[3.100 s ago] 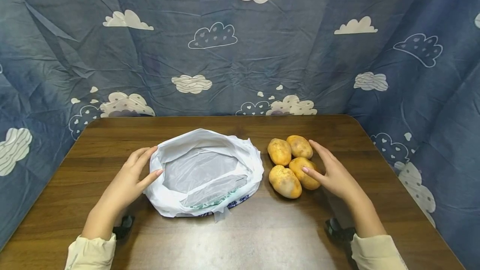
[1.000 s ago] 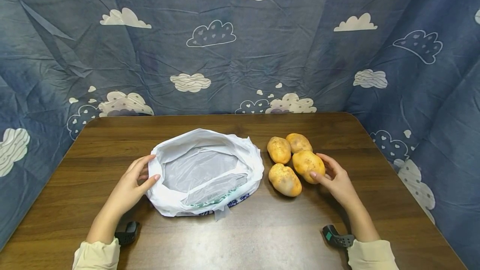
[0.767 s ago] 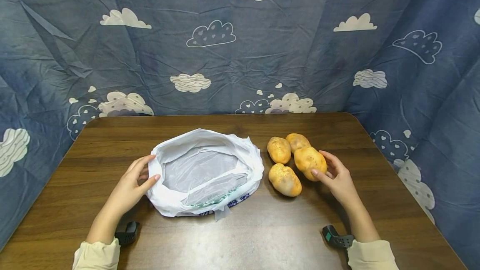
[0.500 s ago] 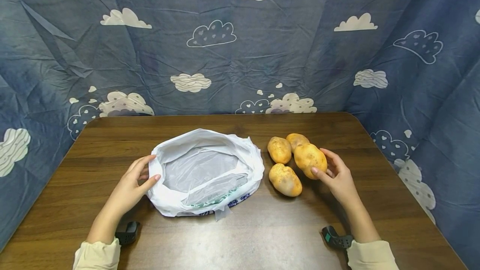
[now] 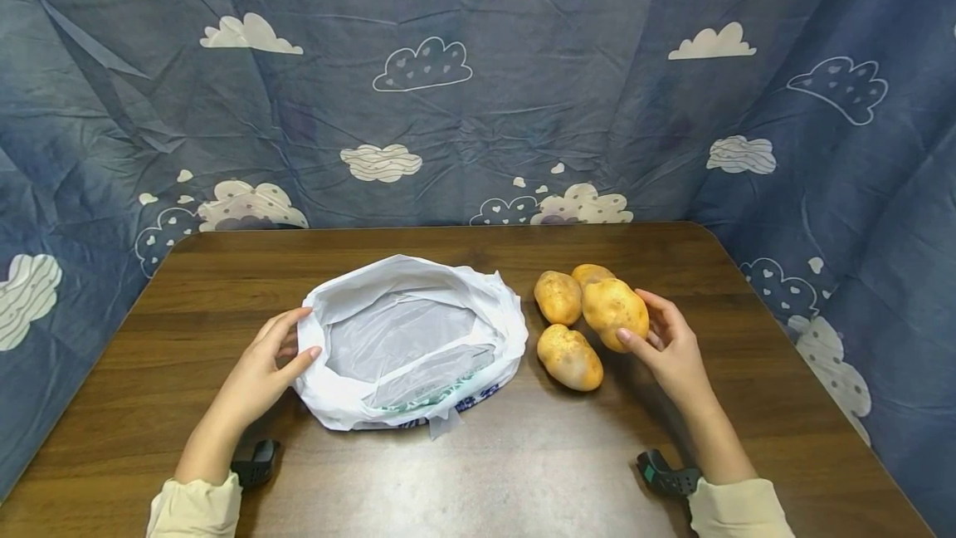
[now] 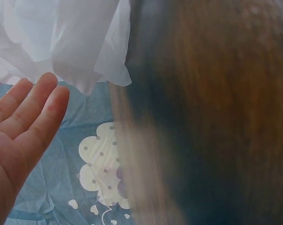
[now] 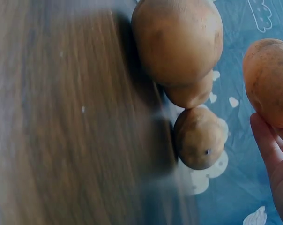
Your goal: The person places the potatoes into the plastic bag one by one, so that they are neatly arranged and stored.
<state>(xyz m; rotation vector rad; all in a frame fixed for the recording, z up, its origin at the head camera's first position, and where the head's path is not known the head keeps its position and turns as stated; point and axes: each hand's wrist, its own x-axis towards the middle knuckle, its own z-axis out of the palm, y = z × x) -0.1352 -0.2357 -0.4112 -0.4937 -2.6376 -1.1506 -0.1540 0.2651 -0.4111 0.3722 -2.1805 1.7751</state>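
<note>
A white plastic bag [image 5: 399,339] with green and blue print stands on the table, its mouth spread wide. My left hand [image 5: 265,359] rests against the bag's left rim, thumb at the edge and fingers along the outside. In the left wrist view these fingers [image 6: 45,108] are straight beside the white plastic. My right hand [image 5: 668,355] holds a yellow-brown potato [image 5: 616,312] between thumb and fingers. In the right wrist view that potato [image 7: 270,82] hangs above the table's level. Its lower side is hidden by my fingers.
Three more potatoes lie right of the bag: a front one [image 5: 570,358], a left one [image 5: 558,297] and a back one [image 5: 592,273], partly covered by the held potato. Behind the brown wooden table [image 5: 523,471] hangs a blue cloud-print curtain [image 5: 478,123].
My right hand has closed on the nearest right-hand potato and raised it from the group, first rightward, lately slightly back left. My left hand has shifted slightly down the bag's rim.
</note>
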